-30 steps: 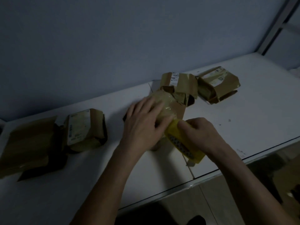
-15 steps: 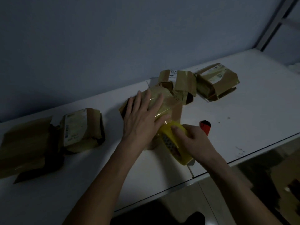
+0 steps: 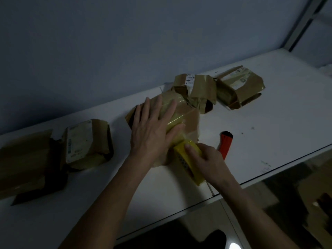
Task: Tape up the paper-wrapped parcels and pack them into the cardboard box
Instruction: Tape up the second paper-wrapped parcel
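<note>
the parcel being taped (image 3: 186,117) lies on the white table (image 3: 269,126), near its middle and close to the wall, wrapped in brown paper with a glossy strip of yellowish tape (image 3: 175,120) running across its top. the left hand (image 3: 152,132) lies flat on the parcel, fingers straight and spread, the palm pressing the paper down and the thumb lying along the tape strip. the right hand (image 3: 206,162) grips the yellow tape roll (image 3: 188,159) at the near edge of the parcel, fingers curled over the roll's outer face; the roll stands on edge and the tape runs from it up onto the parcel.

just right of the roll, an orange-red and black cutter (image 3: 225,143) lies on the table, partly hidden behind the right hand. touching the far end of the parcel is a second parcel (image 3: 195,88) with loose, crumpled paper flaps and a small white label. just beside that, further right, sits a third parcel (image 3: 240,87) with a pale label on top and its wrapping open at one end. well apart on the left lies a fourth parcel (image 3: 88,142) bearing a large pale label, and touching it at the far left edge is a flat heap of brown paper (image 3: 25,164). the blue-grey wall (image 3: 125,42) rises behind the table.
</note>
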